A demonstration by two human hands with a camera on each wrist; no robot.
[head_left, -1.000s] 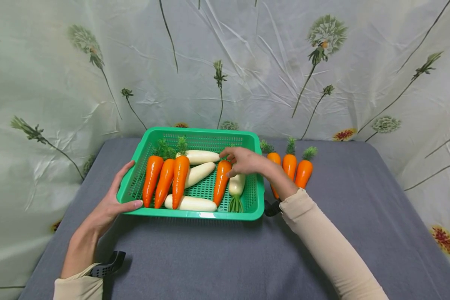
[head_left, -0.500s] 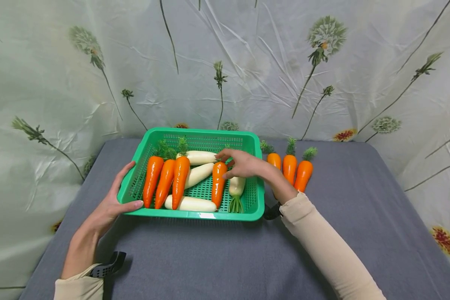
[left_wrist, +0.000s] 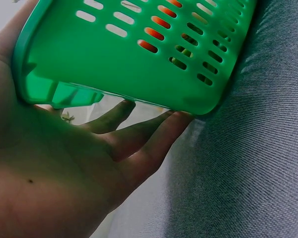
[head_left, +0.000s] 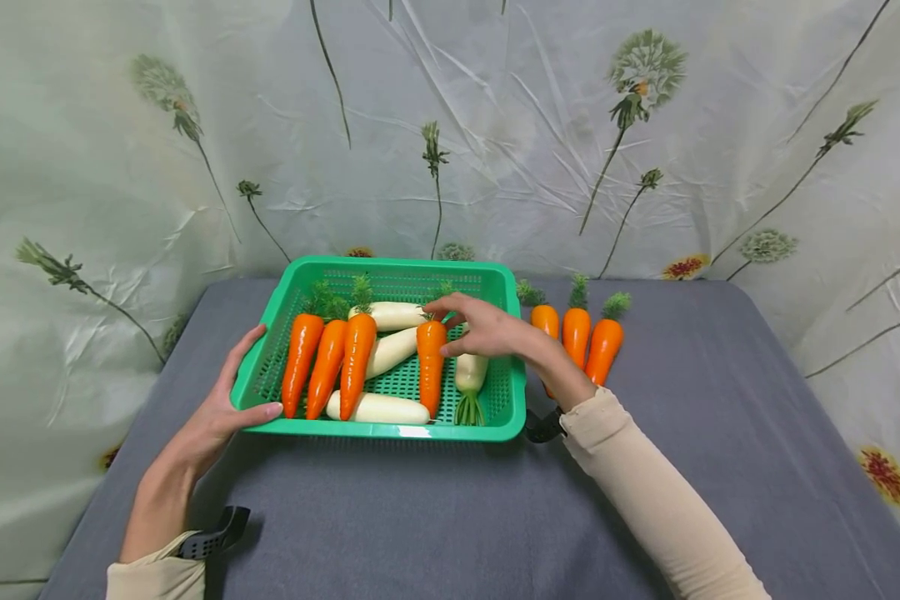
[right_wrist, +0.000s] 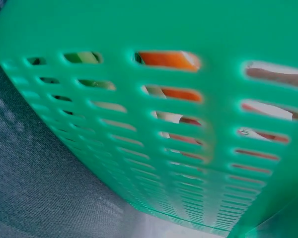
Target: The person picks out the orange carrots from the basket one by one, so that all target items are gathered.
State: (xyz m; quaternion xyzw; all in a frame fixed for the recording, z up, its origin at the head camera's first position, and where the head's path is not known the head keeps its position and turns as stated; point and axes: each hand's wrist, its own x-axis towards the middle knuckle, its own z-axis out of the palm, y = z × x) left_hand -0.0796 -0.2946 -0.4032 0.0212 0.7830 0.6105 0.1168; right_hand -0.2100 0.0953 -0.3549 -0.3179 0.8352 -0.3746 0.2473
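Note:
A green plastic basket (head_left: 465, 433) stands on the table, holding orange carrots and several white radishes. My left hand (head_left: 213, 414) holds its left end, with the thumb over the front left corner of the rim; in the left wrist view the fingers lie against the outer wall (left_wrist: 89, 54). Reaching over the right side, my right hand (head_left: 487, 327) pinches a carrot (head_left: 430, 371) near its leafy top. That carrot points its tip toward the front, between a slanting radish (head_left: 393, 352) and a green-stemmed radish (head_left: 470, 372). The right wrist view shows mostly the slotted wall (right_wrist: 114, 29).
Three carrots (head_left: 357, 362) lie side by side in the basket's left part. One radish (head_left: 390, 315) is along the back, another (head_left: 386, 408) along the front. Outside, to the right, three more carrots (head_left: 576, 333) rest on the grey cloth (head_left: 390, 525), partly behind my right forearm.
My right hand has shifted a little to the left, taking its carrot along. The carrot now stands straighter and farther from the green-stemmed radish. The left hand keeps its hold on the basket.

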